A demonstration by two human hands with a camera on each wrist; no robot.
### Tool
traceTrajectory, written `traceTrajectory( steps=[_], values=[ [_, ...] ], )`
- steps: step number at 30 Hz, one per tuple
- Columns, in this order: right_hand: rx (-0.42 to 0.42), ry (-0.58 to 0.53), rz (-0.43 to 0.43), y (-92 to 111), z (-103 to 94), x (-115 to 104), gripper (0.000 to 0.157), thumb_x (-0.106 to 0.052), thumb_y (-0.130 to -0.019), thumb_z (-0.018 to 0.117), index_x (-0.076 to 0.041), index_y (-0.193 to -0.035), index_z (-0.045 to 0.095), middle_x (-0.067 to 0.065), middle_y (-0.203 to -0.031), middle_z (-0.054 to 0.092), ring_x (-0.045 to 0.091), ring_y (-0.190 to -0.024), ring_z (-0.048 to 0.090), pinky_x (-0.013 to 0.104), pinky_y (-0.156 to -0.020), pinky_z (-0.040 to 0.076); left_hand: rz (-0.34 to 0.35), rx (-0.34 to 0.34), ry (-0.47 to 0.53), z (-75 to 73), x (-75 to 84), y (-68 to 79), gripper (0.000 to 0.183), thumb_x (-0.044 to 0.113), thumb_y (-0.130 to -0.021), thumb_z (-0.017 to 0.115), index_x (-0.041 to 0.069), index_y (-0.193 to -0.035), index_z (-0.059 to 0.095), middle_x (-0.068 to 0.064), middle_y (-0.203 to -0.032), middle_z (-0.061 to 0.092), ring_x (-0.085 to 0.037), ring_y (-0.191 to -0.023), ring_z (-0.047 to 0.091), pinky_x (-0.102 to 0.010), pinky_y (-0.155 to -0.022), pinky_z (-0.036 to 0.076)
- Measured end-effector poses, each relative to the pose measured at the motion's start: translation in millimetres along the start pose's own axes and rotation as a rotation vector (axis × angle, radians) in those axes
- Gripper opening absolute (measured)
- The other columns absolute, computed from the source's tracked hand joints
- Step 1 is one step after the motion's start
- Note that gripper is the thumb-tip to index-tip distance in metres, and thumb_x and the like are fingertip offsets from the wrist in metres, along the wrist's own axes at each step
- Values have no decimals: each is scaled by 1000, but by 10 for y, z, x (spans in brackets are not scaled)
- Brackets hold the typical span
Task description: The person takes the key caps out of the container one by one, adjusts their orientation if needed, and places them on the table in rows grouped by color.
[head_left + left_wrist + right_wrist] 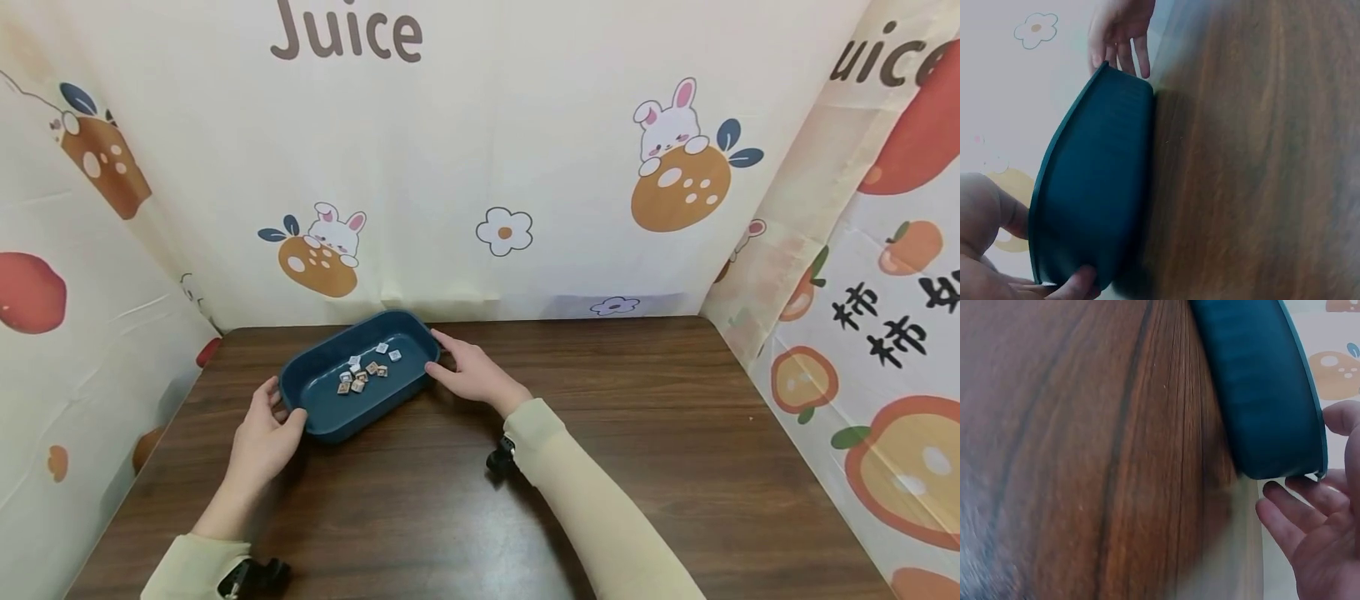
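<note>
A dark blue rectangular tray (360, 408) with rounded corners lies slanted near the table's back edge. Several small square pieces (358, 377), some whitish and some tan, are scattered inside it. My left hand (264, 437) grips its left end, thumb at the near corner rim and fingers along the outer wall. At the opposite end, my right hand (474, 372) has its thumb at the rim and its loosely spread fingers at the outer wall, as the right wrist view shows. In the left wrist view, the side of the tray (1094, 169) hides its contents.
The brown wooden table (637, 433) spreads out to the right and in front of the tray. A printed cloth (435, 150) with rabbits and fruit hangs behind it, and similar cloths flank both sides. Black wrist cameras (501, 457) sit at the pale sleeves.
</note>
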State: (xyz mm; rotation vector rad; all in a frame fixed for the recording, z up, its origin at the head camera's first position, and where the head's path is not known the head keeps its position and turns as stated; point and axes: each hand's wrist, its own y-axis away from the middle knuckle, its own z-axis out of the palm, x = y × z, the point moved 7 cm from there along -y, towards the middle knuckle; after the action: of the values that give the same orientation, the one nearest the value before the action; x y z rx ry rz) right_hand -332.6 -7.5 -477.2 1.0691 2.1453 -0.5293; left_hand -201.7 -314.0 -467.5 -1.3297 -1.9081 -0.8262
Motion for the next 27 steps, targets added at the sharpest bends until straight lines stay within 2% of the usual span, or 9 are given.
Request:
traceTrajectory(
  steps=[2,4,6,9,11,12,20,23,27],
  values=[
    [15,-22,13,18,7,-9,73,-40,-111,61,-14,-173,33,10,-167,50,24,-141,60,42,-115,51,-7,40,24,1,-4,26,74,16,-108,55,-2,-171,19,-32,-166,42,-47,-144,54,-52,-108,53],
    [31,-46,26,43,16,-16,72,-38,-110,61,-13,-172,33,11,-163,54,23,-135,64,41,-111,54,-12,79,41,5,-10,54,70,15,-107,56,0,-169,26,-29,-163,47,-43,-142,57,-37,-99,54],
    [42,-68,36,74,24,-20,72,-37,-110,62,-13,-172,34,11,-161,56,23,-132,65,41,-108,56,-8,107,59,22,-6,73,67,15,-108,57,1,-167,30,-27,-161,50,-42,-141,59,-34,-97,53],
    [63,-96,42,117,23,-20,71,-35,-110,63,-11,-171,36,13,-159,58,23,-132,66,41,-106,57,0,117,87,72,9,92,65,16,-110,54,2,-169,29,-27,-162,50,-42,-142,57,-44,-107,55],
    [83,-103,41,145,11,-13,69,-34,-111,62,-10,-170,37,15,-157,59,24,-131,67,41,-106,57,7,119,114,116,26,96,64,16,-111,52,2,-170,28,-28,-163,48,-42,-143,56,-57,-112,50],
    [97,-96,38,156,2,-5,67,-36,-112,62,-9,-169,39,15,-155,60,25,-130,67,42,-107,57,6,122,127,138,34,98,64,15,-112,51,3,-170,28,-28,-163,48,-42,-143,56,-59,-113,49],
    [290,-104,66,410,-194,140,50,-29,-114,61,-5,-157,55,19,-143,69,29,-123,72,47,-108,56,28,112,213,390,175,67,61,12,-111,52,6,-169,33,-26,-164,49,-40,-142,58,-55,-113,50],
    [365,-136,89,554,-300,227,44,-26,-113,64,-6,-152,62,17,-135,73,28,-115,75,48,-101,59,52,84,259,504,251,27,60,10,-112,52,6,-169,33,-27,-164,48,-42,-144,55,-58,-116,47],
    [421,-171,129,765,-440,389,40,-27,-110,69,-10,-146,68,12,-129,76,25,-101,77,44,-86,63,83,47,310,685,345,-53,58,10,-112,52,7,-168,37,-27,-164,49,-40,-146,54,-56,-119,44]
  ],
)
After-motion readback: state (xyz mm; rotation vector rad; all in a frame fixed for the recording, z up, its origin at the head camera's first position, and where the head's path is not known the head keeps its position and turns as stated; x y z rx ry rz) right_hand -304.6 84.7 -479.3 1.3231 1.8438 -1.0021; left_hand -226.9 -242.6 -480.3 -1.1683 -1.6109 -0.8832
